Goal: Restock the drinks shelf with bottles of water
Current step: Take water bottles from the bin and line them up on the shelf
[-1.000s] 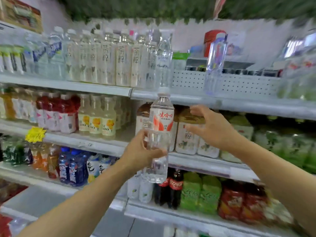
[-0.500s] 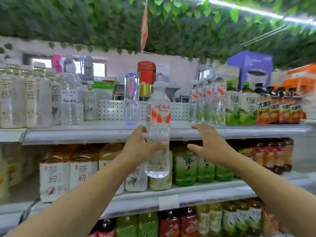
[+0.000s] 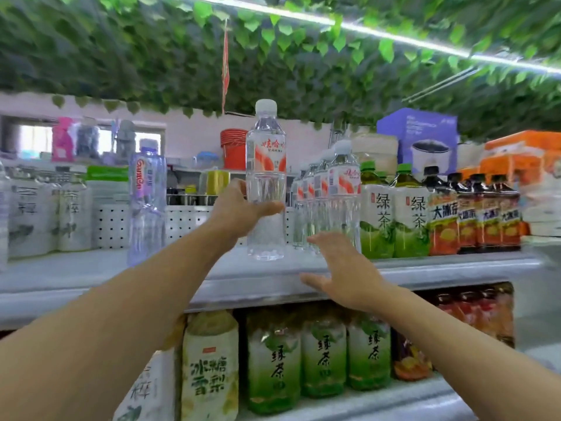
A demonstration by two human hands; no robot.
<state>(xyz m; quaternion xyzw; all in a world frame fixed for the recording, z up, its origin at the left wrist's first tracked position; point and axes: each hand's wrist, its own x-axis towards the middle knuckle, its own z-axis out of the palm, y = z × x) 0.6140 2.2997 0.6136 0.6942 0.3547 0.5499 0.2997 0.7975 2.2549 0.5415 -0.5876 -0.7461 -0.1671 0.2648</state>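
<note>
My left hand [image 3: 239,212] grips a clear water bottle [image 3: 266,165] with a red-and-white label and white cap, upright, its base over the top shelf [image 3: 91,270]. Whether the base touches the shelf I cannot tell. Just to its right stands a row of matching water bottles [image 3: 340,205] running back on the same shelf. My right hand [image 3: 346,270] is open, fingers spread, hovering at the shelf's front edge in front of that row and holding nothing.
A tall purple-tinted bottle [image 3: 147,202] stands left of the held bottle, with pale tea bottles [image 3: 45,214] further left. Green tea bottles [image 3: 394,214] and dark iced-tea bottles [image 3: 479,214] fill the right. A perforated white divider [image 3: 188,221] backs the shelf. More drinks [image 3: 321,357] sit on the shelf below.
My view has risen from the lower shelves to the top shelf. My left hand has lifted the water bottle up over that shelf. My right hand has dropped to the shelf edge.
</note>
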